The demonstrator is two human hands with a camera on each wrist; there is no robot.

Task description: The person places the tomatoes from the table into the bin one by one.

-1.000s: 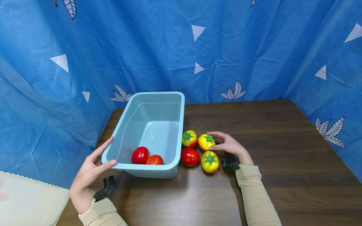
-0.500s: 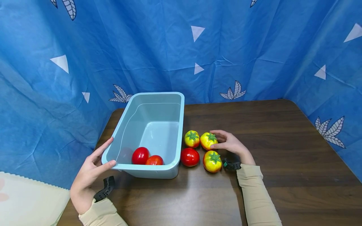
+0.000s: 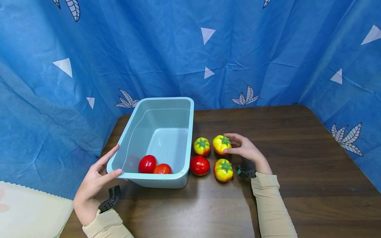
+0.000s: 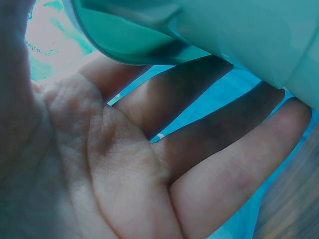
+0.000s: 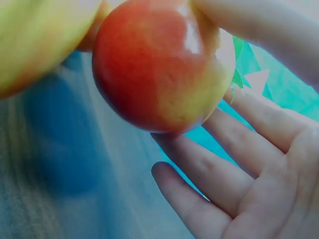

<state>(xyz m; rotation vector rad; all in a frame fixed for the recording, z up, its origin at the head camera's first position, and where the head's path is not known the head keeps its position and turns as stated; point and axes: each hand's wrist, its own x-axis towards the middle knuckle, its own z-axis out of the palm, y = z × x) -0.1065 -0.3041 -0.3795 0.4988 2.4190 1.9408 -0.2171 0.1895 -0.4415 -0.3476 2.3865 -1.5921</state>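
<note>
My left hand holds the near left corner of a light blue plastic bin, thumb and index finger at its rim. In the left wrist view, the other fingers reach under the rim against the bin's outer wall. Two red tomatoes lie inside the bin. To its right, my right hand pinches a yellow-red tomato with a green leafy top between thumb and fingers. The right wrist view shows this tomato's red underside, apparently off the table.
Beside the bin on the brown wooden table lie a smaller yellow-red tomato, a red tomato and another yellow-red tomato. A blue patterned curtain hangs behind. White cloth is at lower left.
My right hand has moved slightly right and away from me with the yellow-red tomato. The two neighbouring yellow-red tomatoes have shifted a little to the right. My left hand and the bin stay put.
</note>
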